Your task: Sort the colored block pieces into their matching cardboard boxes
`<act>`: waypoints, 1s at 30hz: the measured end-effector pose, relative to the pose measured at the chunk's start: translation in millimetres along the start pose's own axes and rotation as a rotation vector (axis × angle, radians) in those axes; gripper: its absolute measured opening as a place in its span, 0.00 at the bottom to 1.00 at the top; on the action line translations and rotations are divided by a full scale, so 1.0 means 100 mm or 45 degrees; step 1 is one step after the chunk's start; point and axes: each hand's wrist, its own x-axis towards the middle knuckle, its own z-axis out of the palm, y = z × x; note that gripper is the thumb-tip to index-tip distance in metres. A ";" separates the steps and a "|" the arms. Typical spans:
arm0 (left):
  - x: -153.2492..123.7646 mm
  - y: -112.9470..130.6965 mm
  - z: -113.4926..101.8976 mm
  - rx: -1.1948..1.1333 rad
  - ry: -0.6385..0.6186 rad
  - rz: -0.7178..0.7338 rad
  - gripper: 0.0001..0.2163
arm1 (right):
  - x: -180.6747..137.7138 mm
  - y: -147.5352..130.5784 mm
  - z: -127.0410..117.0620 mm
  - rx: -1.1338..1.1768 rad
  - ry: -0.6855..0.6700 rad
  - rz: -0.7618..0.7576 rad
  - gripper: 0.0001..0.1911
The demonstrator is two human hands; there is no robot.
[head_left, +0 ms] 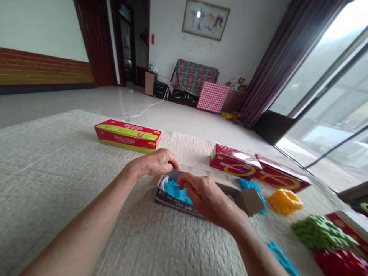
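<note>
Head view. The blue open box [178, 207] lies lengthwise on the quilted cover [138, 237], between the two hands. Its near wall is dark blue with orange trim; a brown cardboard flap [253, 201] stands out at its right end. Inside, toward the left end, are light-blue plastic pieces [174, 190], with a white item [164, 183] against the end wall. The middle of the box is hidden by the right hand [202, 191].

The left hand [161, 161] is at the far rim, fingers curled; whether they grip the rim cannot be told. The right hand is over the opening, fingers bent at the light-blue pieces; a firm hold cannot be confirmed.

A red-and-green carton [128, 137] lies beyond the left hand. Two dark-red cartons [235, 161] sit end to end at the far right, contents not visible. Yellow [285, 202], green [322, 232] and red [342, 262] plastic pieces lie to the right, restricting that side.

Open room extends leftward along the cover; its far edge borders the tiled floor [184, 117].
</note>
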 end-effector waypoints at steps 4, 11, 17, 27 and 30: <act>-0.01 0.01 0.00 -0.014 0.001 0.021 0.17 | 0.07 0.02 0.03 0.024 -0.052 -0.017 0.13; -0.01 0.02 -0.01 -0.020 -0.002 0.012 0.18 | 0.10 0.10 0.13 -0.019 -0.044 -0.011 0.13; -0.02 0.08 -0.03 -0.013 -0.016 0.016 0.18 | 0.10 0.07 0.12 -0.009 -0.018 -0.018 0.13; 0.01 0.06 -0.03 -0.031 -0.056 -0.069 0.16 | -0.55 0.31 -0.64 -0.125 0.414 0.162 0.12; 0.01 0.03 -0.02 -0.031 -0.066 -0.050 0.15 | -0.80 0.53 -0.71 -0.193 0.477 0.290 0.11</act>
